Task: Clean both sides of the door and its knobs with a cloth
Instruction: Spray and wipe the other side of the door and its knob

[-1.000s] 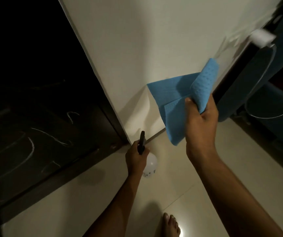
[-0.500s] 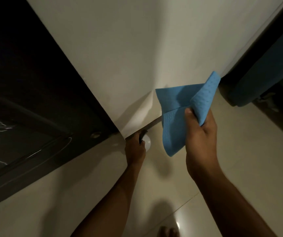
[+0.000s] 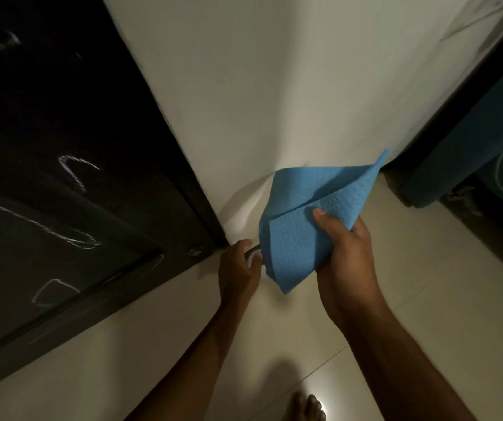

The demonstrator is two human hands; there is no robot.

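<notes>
The right hand (image 3: 346, 253) pinches the cloth (image 3: 308, 214): soft, light, floppy, best bunched in the palm. Beside it, the left hand (image 3: 238, 268) grips a bottle (image 3: 254, 258).

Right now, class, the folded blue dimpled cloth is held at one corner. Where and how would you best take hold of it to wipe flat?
Take the blue dimpled cloth at its folded middle, coming from the floor side, where the right hand now pinches only its lower right corner. The loose upper flap stands free and would likely flop; a palm behind the fold should press flatter.
</notes>
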